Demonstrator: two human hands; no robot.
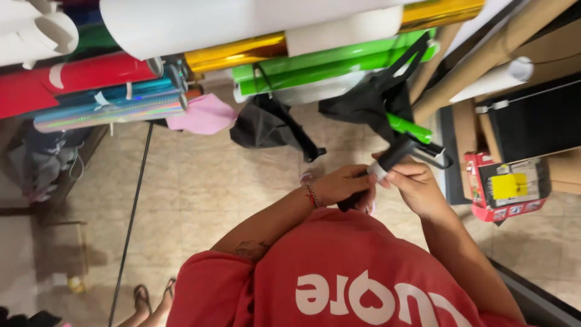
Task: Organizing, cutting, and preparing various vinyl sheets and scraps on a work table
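Both my hands hold a small black roll in front of my chest, over a tiled floor. My left hand, with a beaded bracelet on its wrist, is wrapped around the roll's lower part. My right hand pinches the roll near its middle, by a white patch. The upper end of the roll points up and right toward a black bag. My red shirt fills the bottom of the view.
Several rolls of film lie on a rack above: white, gold, green, red and iridescent. A second black bag and pink cloth hang below. A red box and cardboard tubes stand at right. A thin black pole crosses the floor.
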